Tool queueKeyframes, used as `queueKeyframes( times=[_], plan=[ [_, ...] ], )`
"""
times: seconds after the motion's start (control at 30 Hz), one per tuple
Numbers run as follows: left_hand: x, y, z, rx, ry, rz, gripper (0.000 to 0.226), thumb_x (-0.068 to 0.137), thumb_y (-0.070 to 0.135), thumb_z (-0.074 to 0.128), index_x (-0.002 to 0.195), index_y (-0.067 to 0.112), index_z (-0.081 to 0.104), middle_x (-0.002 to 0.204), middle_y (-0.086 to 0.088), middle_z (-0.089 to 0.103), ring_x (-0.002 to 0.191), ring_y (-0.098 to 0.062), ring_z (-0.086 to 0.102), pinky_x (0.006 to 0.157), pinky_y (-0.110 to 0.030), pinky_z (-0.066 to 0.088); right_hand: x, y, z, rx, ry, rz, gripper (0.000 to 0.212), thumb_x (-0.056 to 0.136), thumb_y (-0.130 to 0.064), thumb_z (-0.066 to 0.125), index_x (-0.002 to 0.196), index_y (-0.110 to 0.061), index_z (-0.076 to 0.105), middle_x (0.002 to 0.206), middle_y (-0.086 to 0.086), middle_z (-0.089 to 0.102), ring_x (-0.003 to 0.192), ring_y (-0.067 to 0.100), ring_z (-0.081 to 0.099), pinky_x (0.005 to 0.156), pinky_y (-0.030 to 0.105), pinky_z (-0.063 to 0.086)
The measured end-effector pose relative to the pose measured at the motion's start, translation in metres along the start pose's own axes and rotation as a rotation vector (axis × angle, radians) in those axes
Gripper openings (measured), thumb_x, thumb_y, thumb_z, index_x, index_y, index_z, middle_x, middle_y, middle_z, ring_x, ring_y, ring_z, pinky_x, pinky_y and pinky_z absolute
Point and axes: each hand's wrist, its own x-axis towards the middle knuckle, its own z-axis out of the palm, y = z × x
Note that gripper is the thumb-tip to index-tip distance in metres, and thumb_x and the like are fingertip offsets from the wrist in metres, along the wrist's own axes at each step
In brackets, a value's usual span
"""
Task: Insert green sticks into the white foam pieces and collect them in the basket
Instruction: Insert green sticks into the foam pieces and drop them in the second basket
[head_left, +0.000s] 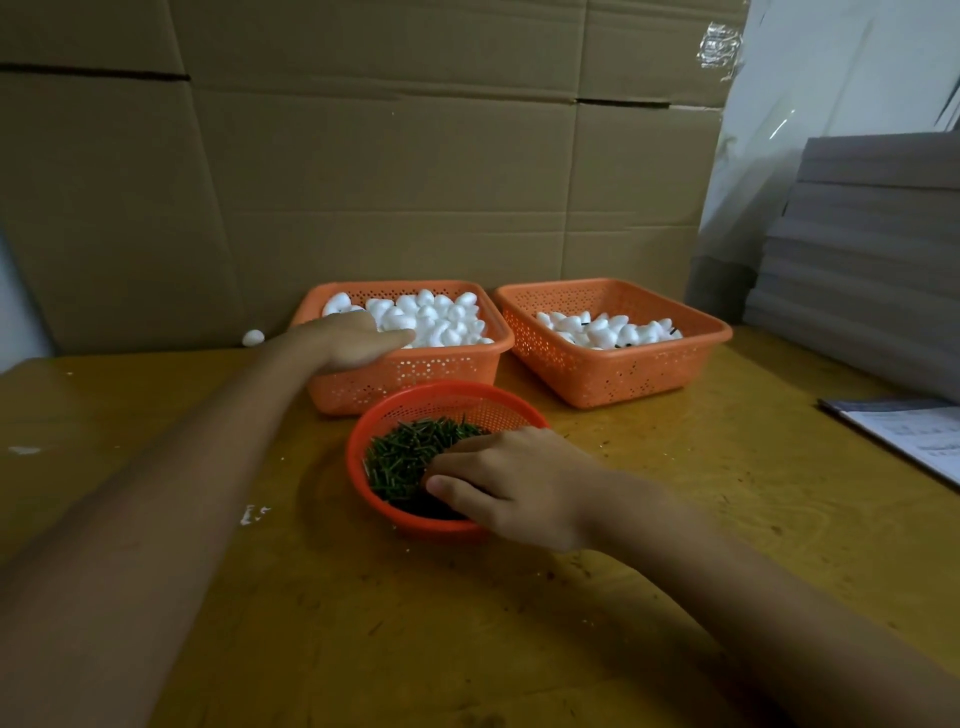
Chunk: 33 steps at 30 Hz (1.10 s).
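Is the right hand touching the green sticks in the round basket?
Touching. The head view shows the right hand, fingertips sunk into the thin green sticks in the round red plastic basket.

Worn yellow-brown wooden table (675, 519), scratched, w/ white crumbs (254, 513) on its left part. Behind it, flattened brown cardboard sheets (363, 182) stand upright as a back wall, w/ crinkled clear tape (719, 47) at top right. Right side: stack of flat grey boards (872, 249); clear plastic sheet (753, 182) btwn cardboard & stack. Printed white paper (909, 436) lies on table at right edge, in front of stack.
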Motion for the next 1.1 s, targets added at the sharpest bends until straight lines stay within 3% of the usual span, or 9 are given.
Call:
queueKeyframes(
  times=[0.1, 0.2, 0.37, 0.5, 0.57, 0.67, 0.73, 0.87, 1.1],
  plan=[
    [-0.004, -0.001, -0.005, -0.163, 0.158, 0.054, 0.046, 0.096, 0.057, 0.065, 0.091, 0.014, 0.082, 0.106, -0.012, 0.076, 0.115, -0.028, 0.067, 0.1, -0.045, 0.051, 0.0, -0.001, 0.0, -0.001, -0.001, 0.005, 0.041, 0.112, -0.048, 0.029, 0.112, -0.026, 0.063, 0.096, -0.003, 0.063, 0.08, 0.018, 0.057, 0.069, 0.04, 0.047],
    [-0.009, -0.007, -0.008, -0.331, 0.36, 0.031, 0.033, 0.079, 0.043, 0.087, 0.064, 0.015, 0.078, 0.064, 0.002, 0.072, 0.081, -0.021, 0.072, 0.087, -0.045, 0.059, 0.0, -0.001, 0.0, -0.001, 0.001, -0.006, 0.035, 0.112, -0.047, 0.029, 0.103, -0.028, 0.058, 0.092, -0.004, 0.061, 0.076, 0.017, 0.055, 0.067, 0.039, 0.045],
    [-0.018, -0.001, -0.01, -0.368, 0.507, -0.003, 0.019, 0.069, 0.02, 0.086, 0.063, 0.018, 0.068, 0.071, 0.004, 0.069, 0.084, -0.026, 0.071, 0.082, -0.045, 0.06, -0.001, -0.003, -0.001, 0.002, 0.006, -0.025, 0.03, 0.113, -0.045, 0.03, 0.095, -0.031, 0.05, 0.088, -0.005, 0.059, 0.071, 0.014, 0.051, 0.065, 0.038, 0.041],
    [-0.027, 0.006, -0.01, -0.577, 0.49, 0.088, 0.033, 0.074, 0.008, 0.082, 0.094, 0.019, 0.058, 0.089, 0.001, 0.071, 0.085, -0.023, 0.069, 0.084, -0.047, 0.058, -0.001, -0.001, -0.001, 0.002, 0.009, -0.035, 0.027, 0.113, -0.045, 0.03, 0.092, -0.034, 0.044, 0.088, -0.004, 0.059, 0.07, 0.015, 0.05, 0.066, 0.04, 0.043],
    [-0.039, 0.01, -0.01, -0.687, 0.453, 0.155, 0.044, 0.074, 0.004, 0.083, 0.109, 0.022, 0.063, 0.095, 0.003, 0.077, 0.087, -0.012, 0.073, 0.081, -0.036, 0.06, -0.001, -0.001, 0.0, 0.012, 0.008, -0.032, 0.028, 0.113, -0.045, 0.03, 0.093, -0.033, 0.045, 0.088, -0.004, 0.06, 0.07, 0.015, 0.051, 0.066, 0.041, 0.044],
    [-0.058, 0.017, -0.006, -0.748, 0.415, 0.225, 0.042, 0.072, -0.004, 0.086, 0.102, 0.023, 0.074, 0.094, 0.004, 0.078, 0.075, -0.006, 0.076, 0.064, -0.013, 0.055, 0.0, -0.001, 0.0, 0.013, 0.008, -0.03, 0.032, 0.112, -0.046, 0.03, 0.096, -0.031, 0.053, 0.09, -0.003, 0.062, 0.073, 0.016, 0.054, 0.066, 0.039, 0.045],
    [-0.067, 0.019, -0.001, -0.749, 0.406, 0.199, 0.037, 0.071, -0.005, 0.088, 0.095, 0.02, 0.077, 0.098, 0.004, 0.075, 0.074, -0.004, 0.075, 0.061, -0.014, 0.056, 0.0, -0.001, 0.001, 0.023, 0.014, -0.039, 0.027, 0.112, -0.046, 0.03, 0.092, -0.035, 0.046, 0.087, -0.004, 0.06, 0.072, 0.016, 0.054, 0.065, 0.039, 0.044],
    [-0.071, 0.016, 0.004, -0.752, 0.382, 0.155, 0.035, 0.074, -0.006, 0.087, 0.1, 0.015, 0.078, 0.103, 0.003, 0.075, 0.081, -0.015, 0.078, 0.078, -0.028, 0.064, 0.0, -0.001, 0.0, 0.033, 0.013, -0.045, 0.024, 0.112, -0.046, 0.031, 0.094, -0.037, 0.043, 0.086, -0.005, 0.06, 0.072, 0.015, 0.055, 0.063, 0.039, 0.043],
    [-0.069, 0.021, 0.005, -0.778, 0.406, 0.202, 0.026, 0.089, -0.002, 0.067, 0.1, 0.019, 0.077, 0.086, -0.009, 0.076, 0.068, -0.021, 0.074, 0.062, -0.023, 0.059, 0.0, 0.0, 0.0, 0.024, 0.01, -0.06, 0.026, 0.112, -0.047, 0.031, 0.094, -0.035, 0.046, 0.087, -0.005, 0.061, 0.071, 0.015, 0.055, 0.063, 0.038, 0.044]
  ],
)
